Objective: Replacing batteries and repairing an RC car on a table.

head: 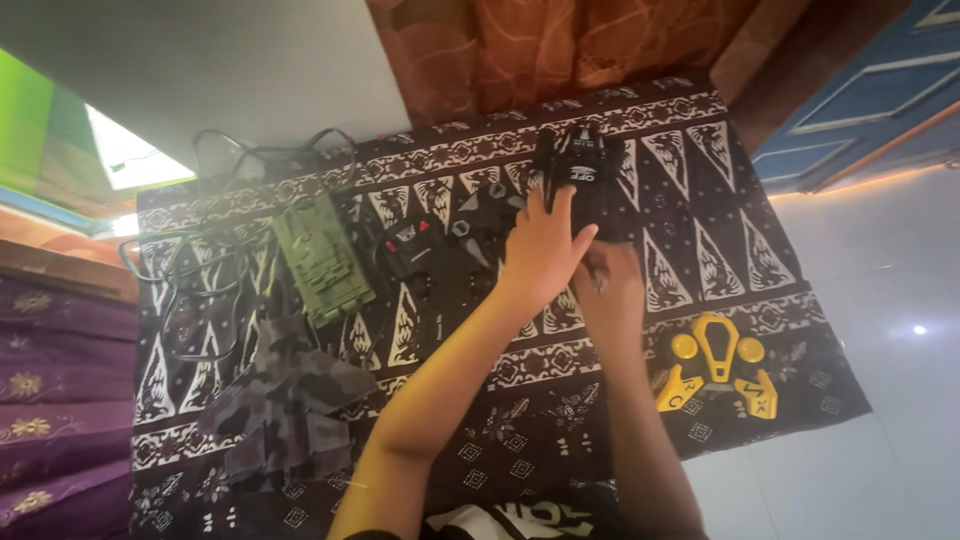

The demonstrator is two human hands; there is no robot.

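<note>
Looks like somebody's home, with everything spread out on the floor rather than on any furniture. A dark batik-style cloth (720, 200) with white triangle patterns lies flat on pale glossy floor tiles (880, 270) that reflect a light. At the far side there's an orange-brown patterned curtain (540, 40) and a blue panelled door (860, 80). On the left, purple fabric with gold flowers (50, 400) looks like bedding or a cushion. Toys on the cloth, like a green tank (322, 255) and a yellow controller (716, 365), fit a living space.
</note>
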